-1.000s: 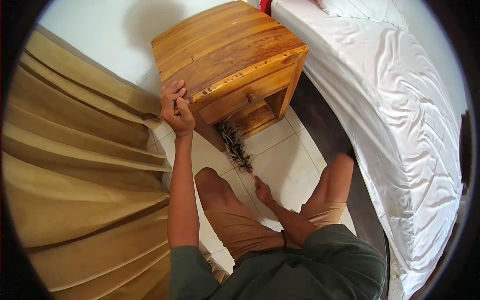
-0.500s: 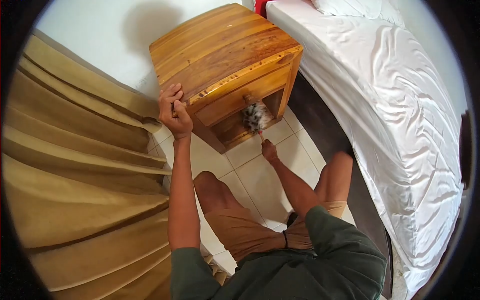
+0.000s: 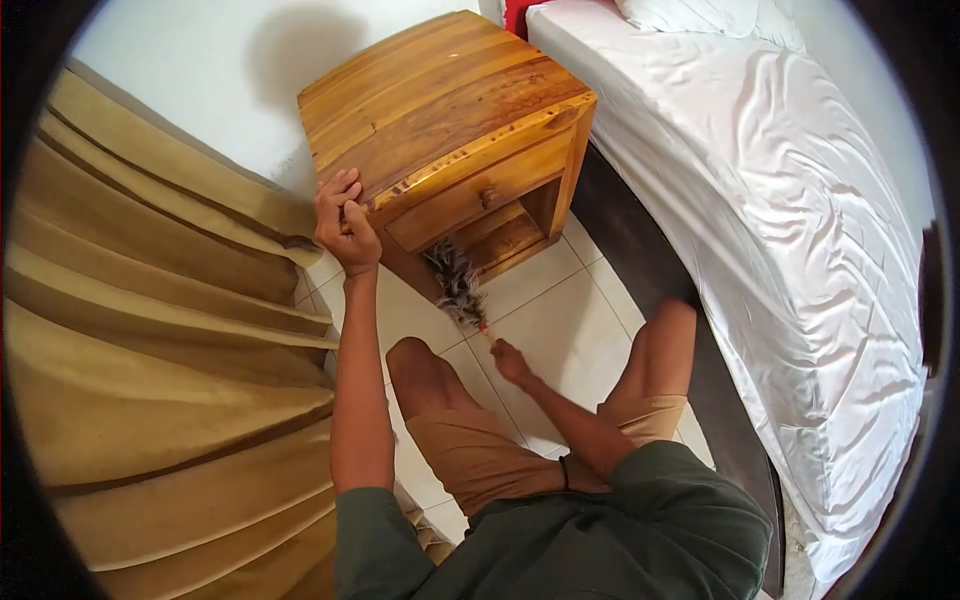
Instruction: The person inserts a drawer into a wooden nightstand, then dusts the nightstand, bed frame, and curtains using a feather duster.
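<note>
A wooden nightstand (image 3: pixel 450 110) with a closed drawer and an open lower compartment stands in front of me. My left hand (image 3: pixel 346 225) is closed on the front left corner of its top. In my right hand (image 3: pixel 510 362) is the handle of a feather duster (image 3: pixel 458 285) with grey and white feathers. The duster slants up and left, its feather tip at the left side of the lower compartment and the rest out in front. A round knob (image 3: pixel 488 198) sits on the drawer front.
To the right is a bed (image 3: pixel 740 190) with a white sheet and a dark base (image 3: pixel 650 240). Tan curtains (image 3: pixel 170 330) hang on the left. Light tiles (image 3: pixel 550 300) cover the floor between my knees and the nightstand.
My right hand has drawn the feather duster back and to the left, its feathers now mostly outside the compartment. My left hand stays on the nightstand's corner.
</note>
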A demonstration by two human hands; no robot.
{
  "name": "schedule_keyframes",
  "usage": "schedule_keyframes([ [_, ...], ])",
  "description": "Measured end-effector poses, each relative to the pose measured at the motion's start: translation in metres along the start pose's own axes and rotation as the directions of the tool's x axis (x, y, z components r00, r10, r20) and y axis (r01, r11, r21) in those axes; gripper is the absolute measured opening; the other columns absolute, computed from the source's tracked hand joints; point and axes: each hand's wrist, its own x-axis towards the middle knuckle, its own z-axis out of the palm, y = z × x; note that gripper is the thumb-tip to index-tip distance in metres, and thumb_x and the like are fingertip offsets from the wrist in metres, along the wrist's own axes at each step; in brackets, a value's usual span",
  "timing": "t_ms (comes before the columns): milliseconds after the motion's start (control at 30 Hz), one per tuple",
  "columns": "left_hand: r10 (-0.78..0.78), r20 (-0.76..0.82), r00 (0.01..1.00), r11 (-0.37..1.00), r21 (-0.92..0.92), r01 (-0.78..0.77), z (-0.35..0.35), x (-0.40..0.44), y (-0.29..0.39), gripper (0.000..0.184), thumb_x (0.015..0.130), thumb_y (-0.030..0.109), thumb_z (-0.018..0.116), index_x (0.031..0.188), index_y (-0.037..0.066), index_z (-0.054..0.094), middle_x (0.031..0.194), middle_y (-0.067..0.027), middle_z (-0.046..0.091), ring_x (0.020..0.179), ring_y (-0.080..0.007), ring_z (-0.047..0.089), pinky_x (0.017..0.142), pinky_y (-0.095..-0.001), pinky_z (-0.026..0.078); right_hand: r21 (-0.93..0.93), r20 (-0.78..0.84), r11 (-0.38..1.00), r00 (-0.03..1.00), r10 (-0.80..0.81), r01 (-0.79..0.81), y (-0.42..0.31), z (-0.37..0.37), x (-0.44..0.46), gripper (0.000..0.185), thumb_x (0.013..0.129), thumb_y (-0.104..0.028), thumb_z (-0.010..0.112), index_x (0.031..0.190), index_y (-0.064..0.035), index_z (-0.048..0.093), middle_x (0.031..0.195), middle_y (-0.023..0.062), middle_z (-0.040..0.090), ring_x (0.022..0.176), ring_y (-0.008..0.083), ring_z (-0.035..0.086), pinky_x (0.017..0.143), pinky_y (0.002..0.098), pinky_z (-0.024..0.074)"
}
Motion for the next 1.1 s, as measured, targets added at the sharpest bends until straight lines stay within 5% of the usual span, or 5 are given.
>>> schedule_keyframes([
  [333,-0.019,0.003,1.000,1.000,-0.014,0.019,0.000,-0.002,0.001,0.020,0.088,0.008,0.046,0.089,-0.001,0.065,0.106,-0.0127,0.072,0.108,-0.0330,0.064,0.109,-0.0514,0.036,0.215,-0.108,0.955,0.977,-0.184,0.203,-0.168,-0.026,-0.044,0.031,0.104,-0.028,0.038,0.105,-0.0004,0.053,0.080,0.0202,0.063,0.061,0.0339,0.059,0.061,0.0434,0.0480],
  [433,-0.048,-0.031,0.998,0.997,-0.058,0.046,0.002,-0.003,0.000,0.021,0.088,0.007,0.046,0.089,-0.001,0.065,0.105,-0.0128,0.072,0.109,-0.0330,0.064,0.109,-0.0505,0.037,0.187,0.171,0.947,0.957,0.232,-0.263,-0.160,-0.032,-0.021,0.031,0.105,-0.028,0.039,0.107,-0.0014,0.055,0.073,0.0145,0.056,0.057,0.0243,0.055,0.059,0.0397,0.0458],
  [633,-0.092,0.013,0.996,0.991,-0.094,0.093,0.000,-0.003,0.007,0.023,0.089,0.000,0.042,0.092,-0.005,0.064,0.111,-0.0169,0.069,0.112,-0.0312,0.061,0.107,-0.0435,0.040,0.222,-0.089,0.953,0.977,-0.192,0.207,-0.192,-0.025,-0.005,0.041,0.105,-0.032,0.038,0.125,0.0008,0.053,0.086,0.0215,0.066,0.065,0.0316,0.064,0.065,0.0439,0.0511],
  [767,-0.051,-0.016,0.999,0.997,-0.059,0.050,0.001,-0.003,0.003,0.022,0.089,0.008,0.047,0.090,-0.003,0.065,0.106,-0.0143,0.072,0.109,-0.0339,0.063,0.108,-0.0494,0.037,0.253,0.164,0.952,0.978,0.130,-0.169,-0.215,-0.044,-0.005,0.041,0.106,-0.031,0.037,0.126,0.0006,0.054,0.096,0.0246,0.066,0.089,0.0407,0.065,0.081,0.0465,0.0493],
  [1100,-0.129,-0.011,0.992,0.983,-0.135,0.126,0.004,-0.006,0.003,0.023,0.091,0.008,0.044,0.092,-0.003,0.065,0.112,-0.0144,0.070,0.113,-0.0333,0.061,0.111,-0.0492,0.034,0.200,-0.012,0.965,0.985,-0.170,0.169,-0.227,-0.070,-0.014,0.032,0.103,-0.027,0.046,0.110,0.0019,0.057,0.086,0.0255,0.062,0.084,0.0418,0.063,0.075,0.0444,0.0482],
])
